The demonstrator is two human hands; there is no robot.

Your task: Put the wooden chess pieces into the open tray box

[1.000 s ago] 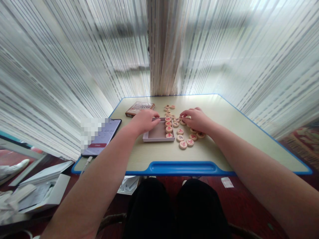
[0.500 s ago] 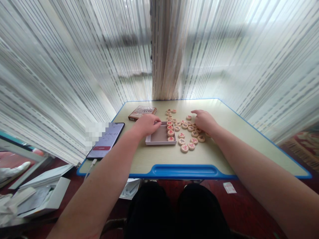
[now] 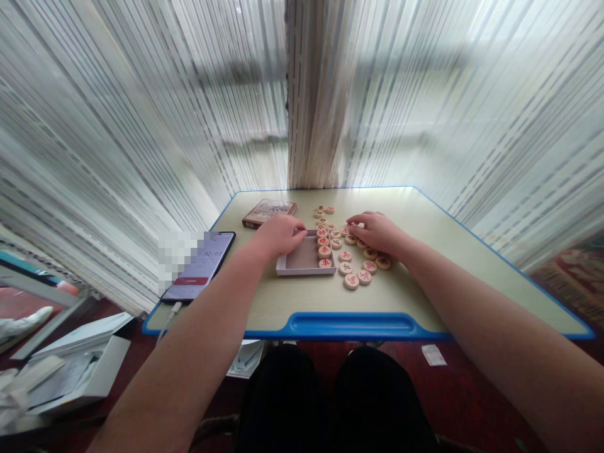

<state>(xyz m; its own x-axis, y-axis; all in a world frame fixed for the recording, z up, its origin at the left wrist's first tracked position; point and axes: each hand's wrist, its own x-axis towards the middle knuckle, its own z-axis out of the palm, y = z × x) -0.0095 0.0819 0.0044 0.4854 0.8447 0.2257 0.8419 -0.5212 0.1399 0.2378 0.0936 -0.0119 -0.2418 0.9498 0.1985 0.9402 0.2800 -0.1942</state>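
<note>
A shallow open box [image 3: 302, 272] lies on the table with a column of round wooden Chinese chess pieces [image 3: 324, 252], marked in red, along its right side. At the box's far edge, my left hand [image 3: 280, 236] has its thumb and fingers closed on the rim. My right hand [image 3: 380, 233] bends over the loose pieces to the right of the box, fingertips closed on a chess piece that they mostly cover. Around it lie several more loose pieces [image 3: 350, 280], some lettered red and some dark. A few others trail toward the back of the table.
The box lid [image 3: 270, 211], printed with characters, rests at the back left. A phone [image 3: 201, 267] with a white cable [image 3: 174, 309] lies at the left edge. The light table has a blue rim with a tray groove [image 3: 349, 323] in front. Curtains [image 3: 311, 94] hang close behind.
My right hand has moved left and slightly down; its fingers now cover a loose red-lettered piece that lay bare before. My left hand keeps its place on the box.
</note>
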